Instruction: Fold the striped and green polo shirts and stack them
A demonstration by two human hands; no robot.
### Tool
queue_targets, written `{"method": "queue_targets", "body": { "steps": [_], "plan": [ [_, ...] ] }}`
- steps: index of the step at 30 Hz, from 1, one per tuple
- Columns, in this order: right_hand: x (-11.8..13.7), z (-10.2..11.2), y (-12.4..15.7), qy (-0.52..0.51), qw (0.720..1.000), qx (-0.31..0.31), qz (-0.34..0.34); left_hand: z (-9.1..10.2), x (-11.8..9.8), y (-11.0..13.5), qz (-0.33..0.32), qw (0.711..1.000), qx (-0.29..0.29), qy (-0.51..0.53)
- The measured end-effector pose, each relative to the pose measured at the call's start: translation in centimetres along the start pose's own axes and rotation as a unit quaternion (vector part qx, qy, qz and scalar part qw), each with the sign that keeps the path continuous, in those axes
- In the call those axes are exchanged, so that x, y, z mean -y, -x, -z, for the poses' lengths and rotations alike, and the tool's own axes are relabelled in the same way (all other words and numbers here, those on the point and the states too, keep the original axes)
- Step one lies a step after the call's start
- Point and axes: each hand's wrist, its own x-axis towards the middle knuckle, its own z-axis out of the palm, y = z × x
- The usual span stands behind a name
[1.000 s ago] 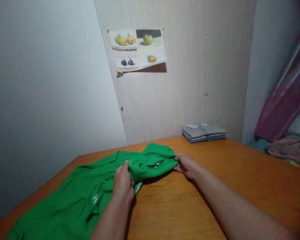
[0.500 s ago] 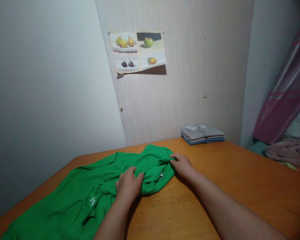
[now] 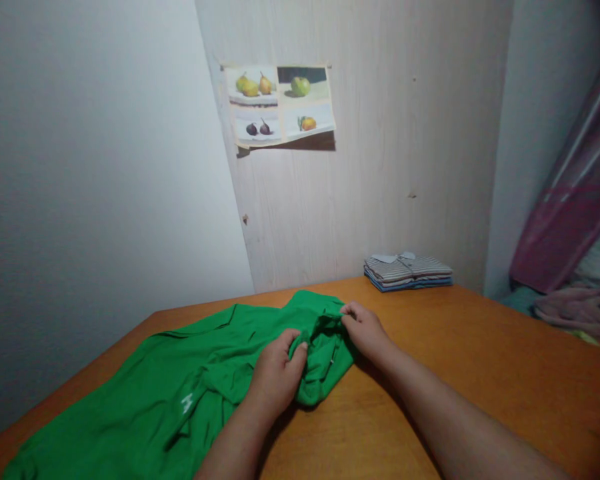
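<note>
A green shirt (image 3: 145, 393) with a small white logo lies spread across the left half of an orange-brown wooden table (image 3: 460, 360). Its right end is bunched up between both hands. My left hand (image 3: 277, 373) grips a fold of that bunched green cloth, fingers curled round it. A little to the right, my right hand (image 3: 363, 328) pinches the upper edge of the same bunch. Both forearms reach in from the bottom of the view.
A folded stack of striped shirts (image 3: 407, 270) rests at the table's far edge by the pale wood-grain wall. A fruit picture (image 3: 281, 103) hangs on that wall. Pink and purple fabrics (image 3: 575, 267) pile up beyond the table's right side.
My left hand moved right and up along the shirt, closer to my right hand. The cloth between them is now more tightly bunched. The right hand barely shifted.
</note>
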Motion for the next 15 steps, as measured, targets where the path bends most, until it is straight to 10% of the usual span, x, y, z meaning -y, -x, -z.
{"method": "queue_targets", "body": {
  "steps": [9, 15],
  "plan": [
    [0.4, 0.0, 1.2, 0.035, 0.985, 0.142, 0.091, -0.4, -1.1, 0.9, 0.003, 0.984, 0.174, 0.032],
    [1.1, 0.4, 1.4, 0.091, 0.982, 0.141, 0.081, 1.0, -0.6, -0.3, 0.106, 0.973, 0.008, 0.204]
  ]
}}
